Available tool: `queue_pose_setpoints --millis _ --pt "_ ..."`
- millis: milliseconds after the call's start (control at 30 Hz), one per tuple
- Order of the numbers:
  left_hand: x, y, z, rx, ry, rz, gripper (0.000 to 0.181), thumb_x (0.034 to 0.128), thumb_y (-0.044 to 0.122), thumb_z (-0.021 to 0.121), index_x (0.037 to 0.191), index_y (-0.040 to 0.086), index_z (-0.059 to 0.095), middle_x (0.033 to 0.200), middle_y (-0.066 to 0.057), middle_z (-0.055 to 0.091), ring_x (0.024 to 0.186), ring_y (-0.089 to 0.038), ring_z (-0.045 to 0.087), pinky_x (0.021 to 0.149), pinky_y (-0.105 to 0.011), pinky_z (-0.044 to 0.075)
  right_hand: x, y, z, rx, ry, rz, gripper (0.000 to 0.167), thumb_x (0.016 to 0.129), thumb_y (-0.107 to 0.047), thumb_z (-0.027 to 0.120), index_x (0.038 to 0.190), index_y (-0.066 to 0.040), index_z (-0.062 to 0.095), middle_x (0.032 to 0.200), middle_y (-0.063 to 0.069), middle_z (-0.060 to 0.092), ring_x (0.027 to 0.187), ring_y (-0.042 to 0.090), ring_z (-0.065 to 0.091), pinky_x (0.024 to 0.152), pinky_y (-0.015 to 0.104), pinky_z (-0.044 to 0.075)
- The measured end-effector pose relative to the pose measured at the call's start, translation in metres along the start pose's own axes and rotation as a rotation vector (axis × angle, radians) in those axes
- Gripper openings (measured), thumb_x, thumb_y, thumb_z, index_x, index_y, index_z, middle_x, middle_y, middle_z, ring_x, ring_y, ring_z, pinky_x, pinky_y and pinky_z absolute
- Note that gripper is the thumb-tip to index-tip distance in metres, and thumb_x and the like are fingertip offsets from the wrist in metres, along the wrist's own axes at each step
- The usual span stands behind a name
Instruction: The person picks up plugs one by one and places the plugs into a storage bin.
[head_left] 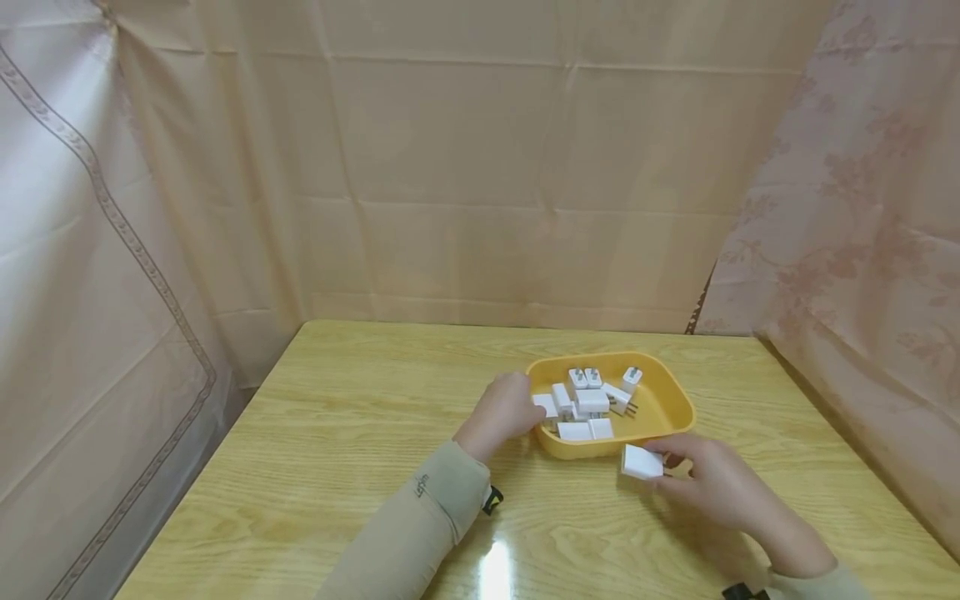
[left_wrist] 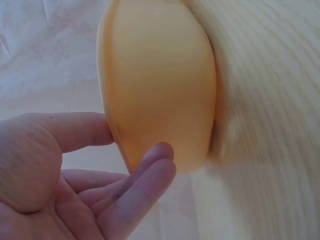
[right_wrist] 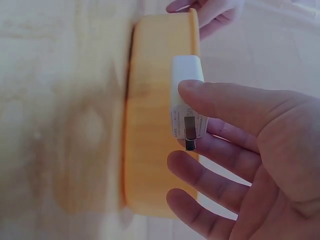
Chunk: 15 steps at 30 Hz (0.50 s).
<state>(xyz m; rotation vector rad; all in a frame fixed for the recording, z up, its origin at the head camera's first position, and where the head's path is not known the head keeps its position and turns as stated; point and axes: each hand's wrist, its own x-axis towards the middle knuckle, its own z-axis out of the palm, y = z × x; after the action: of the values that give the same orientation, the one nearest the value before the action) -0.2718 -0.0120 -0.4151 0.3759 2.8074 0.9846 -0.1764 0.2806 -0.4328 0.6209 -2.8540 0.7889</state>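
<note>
A yellow plastic basket stands on the table, with several white plug chargers lying in it at mixed angles, some with metal prongs showing. My left hand grips the basket's left end at the rim; in the left wrist view, fingertips lie against its outer wall. Between thumb and fingers my right hand pinches a white plug charger, just in front of the basket's near right side. That charger's metal prongs and small printed text face the right wrist camera.
The wood-grain table extends to the left of the basket and in front of it. A beige cloth hangs behind the table, with patterned cloths on the left and right sides.
</note>
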Motion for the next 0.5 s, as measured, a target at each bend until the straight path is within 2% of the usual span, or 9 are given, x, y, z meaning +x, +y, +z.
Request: queue_pose_setpoints --millis 267,500 --pt "0.001 0.0 0.001 0.016 0.008 0.005 0.011 0.0841 0.01 0.071 0.085 0.003 0.062 0.068 -0.005 0.055 0.054 -0.016 0.05 0.047 -0.027 0.041 0.005 -0.003 -0.02 -0.042 -0.02 0.005 0.036 0.08 -0.018 0.087 0.114 -0.011 0.076 0.092 -0.011 0.068 0.083 0.01 0.06 0.063 0.026 0.05" --pt "0.001 0.001 0.0 -0.003 -0.004 -0.015 0.013 0.085 0.01 0.071 0.09 0.001 0.064 0.072 -0.006 0.056 0.056 -0.017 0.051 0.048 -0.028 0.042 0.01 -0.003 -0.033 -0.086 0.016 -0.007 0.037 0.08 -0.019 0.087 0.114 -0.009 0.076 0.095 -0.008 0.07 0.084 0.013 0.063 0.063 0.028 0.05"
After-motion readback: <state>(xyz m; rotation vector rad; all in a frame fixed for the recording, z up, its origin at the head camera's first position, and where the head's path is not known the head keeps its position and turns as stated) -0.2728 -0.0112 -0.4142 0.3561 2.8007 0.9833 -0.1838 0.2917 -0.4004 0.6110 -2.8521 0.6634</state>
